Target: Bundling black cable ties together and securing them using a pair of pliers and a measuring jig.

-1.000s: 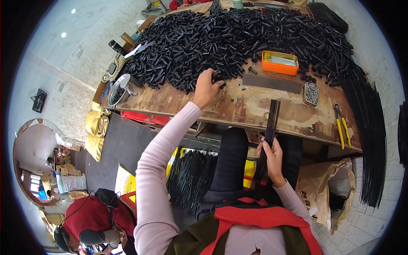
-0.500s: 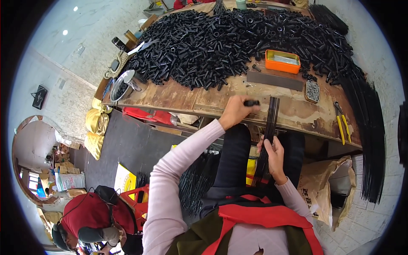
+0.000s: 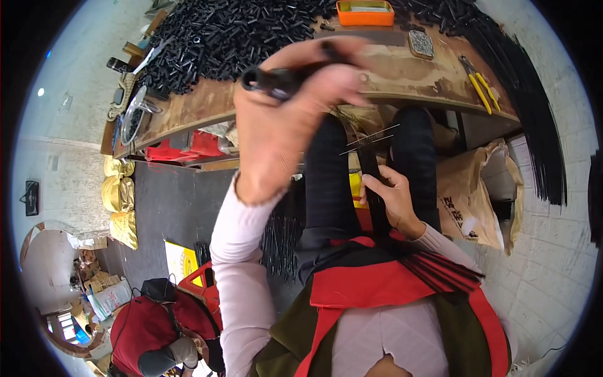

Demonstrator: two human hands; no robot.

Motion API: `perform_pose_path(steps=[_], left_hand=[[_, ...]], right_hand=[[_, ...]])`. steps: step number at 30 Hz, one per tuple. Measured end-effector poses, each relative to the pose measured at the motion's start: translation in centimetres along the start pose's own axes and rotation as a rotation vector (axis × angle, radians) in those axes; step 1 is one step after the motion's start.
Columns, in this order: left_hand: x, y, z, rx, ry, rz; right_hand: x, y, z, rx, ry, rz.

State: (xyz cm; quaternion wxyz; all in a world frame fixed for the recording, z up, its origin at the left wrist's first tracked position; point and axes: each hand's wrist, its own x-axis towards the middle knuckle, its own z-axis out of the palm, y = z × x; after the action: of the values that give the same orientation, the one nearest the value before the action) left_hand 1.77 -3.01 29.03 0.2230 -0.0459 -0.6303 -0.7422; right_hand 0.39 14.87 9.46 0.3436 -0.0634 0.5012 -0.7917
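Note:
My left hand (image 3: 267,141) is raised close to the camera. A short black tube (image 3: 276,83) with a hollow end lies in its grip, and the blurred fingers curl over it. Another dark piece shows by the fingertips, too smeared to make out. Lower down, between my knees, my right hand (image 3: 392,198) closes around a bundle of long thin black strips (image 3: 375,204). Two thin shiny wires (image 3: 370,139) cross the bundle's far end. More black strips (image 3: 440,267) fan out over the red apron (image 3: 358,283) on my lap.
A wooden workbench (image 3: 207,113) ahead bears a heap of black tubes (image 3: 232,31), an orange box (image 3: 365,14), a tin of small pieces (image 3: 421,45) and yellow-handled pliers (image 3: 480,85). An open paper sack (image 3: 471,188) stands right. A person in red (image 3: 147,327) works at lower left.
My left hand has come up from the bench edge toward the camera with the black tube. My view has tipped down. Wires now cross the strip bundle, and strips now show fanned across my lap.

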Motion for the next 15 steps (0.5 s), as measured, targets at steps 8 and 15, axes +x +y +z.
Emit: perform_pose_path(steps=[8, 15], left_hand=[[-8.9, -15.9, -3.6, -0.378, 0.285, -0.533], [-5.5, -18.2, -1.0, -1.025, -0.128, -0.705]], right_hand=[[-2.1, 0.2, 0.9, -0.081, 0.015, -0.063], [-2.1, 0.8, 1.4, -0.048, -0.053, -0.068]])
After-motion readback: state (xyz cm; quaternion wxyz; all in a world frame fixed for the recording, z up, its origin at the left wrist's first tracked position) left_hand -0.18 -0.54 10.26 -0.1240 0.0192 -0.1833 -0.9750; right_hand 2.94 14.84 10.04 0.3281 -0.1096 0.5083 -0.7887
